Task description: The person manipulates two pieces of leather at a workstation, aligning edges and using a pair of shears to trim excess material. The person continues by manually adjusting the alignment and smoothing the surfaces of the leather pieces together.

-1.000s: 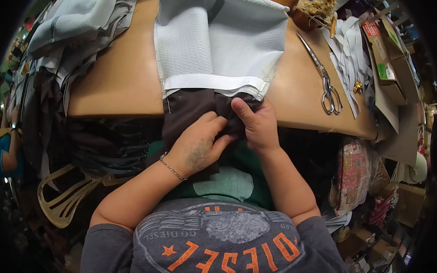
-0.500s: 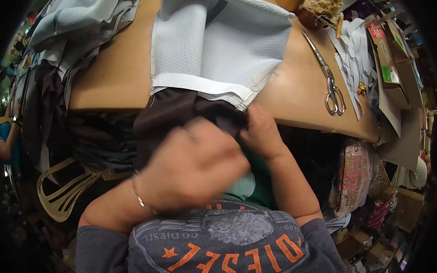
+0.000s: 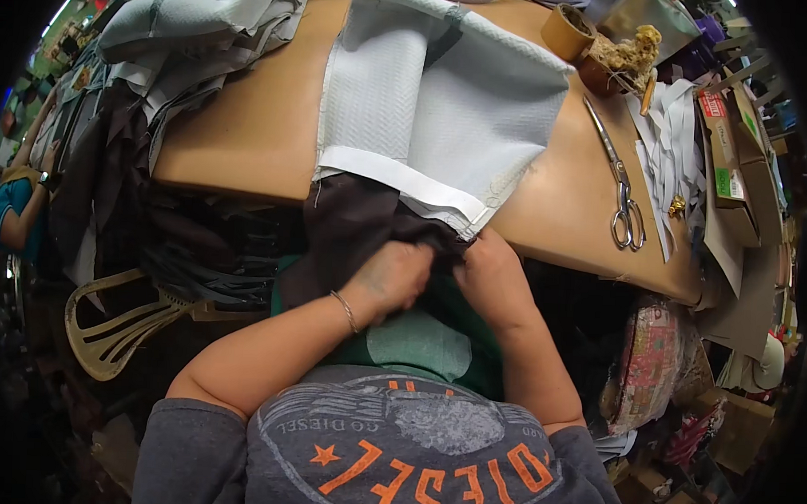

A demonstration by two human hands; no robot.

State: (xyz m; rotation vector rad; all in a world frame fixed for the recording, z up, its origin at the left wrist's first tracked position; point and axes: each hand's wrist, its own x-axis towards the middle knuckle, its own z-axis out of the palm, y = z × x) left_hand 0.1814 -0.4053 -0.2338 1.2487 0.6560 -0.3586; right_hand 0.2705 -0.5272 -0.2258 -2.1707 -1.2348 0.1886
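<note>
A white quilted fabric piece with a white elastic band along its near edge lies over the table's front edge. Dark brown cloth joins on below that band and hangs toward my lap. My right hand is closed on the dark brown cloth, right by the white piece's near corner. Beside it, my left hand, with a bracelet at the wrist, is curled against the same cloth. Its fingertips are partly hidden, and it looks closed on a fold.
Long metal scissors lie on the tan table, right of the fabric. Beyond them are white strips, a tape roll and cardboard boxes. Stacked fabric covers the left side. A beige plastic chair stands lower left; a co-worker's arm shows farther left.
My left hand, blurred and raised over my lap before, has come forward to the dark brown cloth beside my right hand. My right hand stays at the corner. The whole view has shifted slightly.
</note>
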